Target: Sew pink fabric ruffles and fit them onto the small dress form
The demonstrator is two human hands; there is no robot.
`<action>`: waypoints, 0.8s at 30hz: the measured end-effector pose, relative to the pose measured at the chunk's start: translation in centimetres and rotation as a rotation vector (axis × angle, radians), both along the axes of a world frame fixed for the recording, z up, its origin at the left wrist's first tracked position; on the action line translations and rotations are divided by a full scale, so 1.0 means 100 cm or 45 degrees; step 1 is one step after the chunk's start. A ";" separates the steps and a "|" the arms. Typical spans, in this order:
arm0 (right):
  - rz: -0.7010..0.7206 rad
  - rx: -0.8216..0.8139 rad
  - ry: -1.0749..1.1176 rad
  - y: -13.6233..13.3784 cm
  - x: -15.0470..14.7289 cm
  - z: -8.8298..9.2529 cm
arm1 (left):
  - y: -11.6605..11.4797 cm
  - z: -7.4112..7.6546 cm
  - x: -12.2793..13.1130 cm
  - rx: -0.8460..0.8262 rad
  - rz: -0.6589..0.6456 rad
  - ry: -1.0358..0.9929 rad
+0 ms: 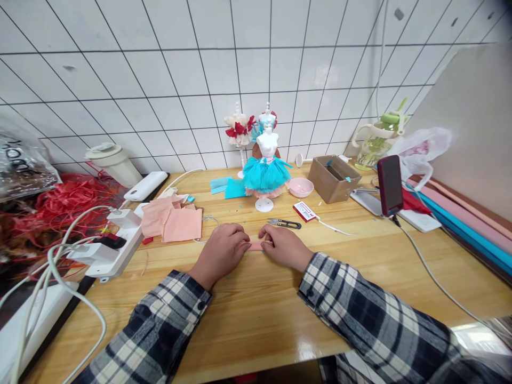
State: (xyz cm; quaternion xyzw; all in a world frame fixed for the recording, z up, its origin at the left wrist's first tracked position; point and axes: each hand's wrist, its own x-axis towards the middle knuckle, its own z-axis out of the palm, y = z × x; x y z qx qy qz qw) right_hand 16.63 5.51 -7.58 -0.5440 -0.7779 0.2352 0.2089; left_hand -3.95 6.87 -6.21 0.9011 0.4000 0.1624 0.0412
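Note:
Between my two hands a narrow folded strip of pink crepe paper (256,246) lies low over the wooden table. My left hand (224,248) is closed on its left end, and my right hand (283,246) pinches its right end. Most of the strip is covered by my fingers. Just beyond my right hand rest black thread snips (285,223). Farther back stands a small white dress form (267,144) wearing a ruffled turquoise and pink skirt (266,176). To the left of my hands are sheets of pink crepe paper (182,224).
Behind are turquoise sheets (235,188), a pink bowl (301,187), a cardboard box (334,178) and a red-and-white packet (304,211). A phone (389,185) stands upright at right. A power strip (120,242) with cables and red shreds (76,200) crowd the left.

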 end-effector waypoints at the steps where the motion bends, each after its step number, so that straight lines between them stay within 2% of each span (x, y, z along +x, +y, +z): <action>1: 0.005 0.007 -0.005 0.000 0.000 0.000 | 0.000 0.001 0.001 0.011 -0.029 0.028; 5: 0.023 0.027 -0.044 -0.002 -0.001 -0.001 | 0.000 0.001 0.001 -0.031 -0.155 0.099; 12: 0.022 0.308 -0.120 -0.001 0.006 0.002 | 0.001 0.001 0.000 -0.050 -0.151 0.093; 17: 0.203 0.301 -0.159 0.000 0.008 0.004 | 0.002 -0.001 -0.001 -0.066 -0.147 0.105; 24: 0.169 0.287 -0.216 0.001 0.008 0.002 | 0.003 -0.002 -0.003 -0.135 -0.076 0.062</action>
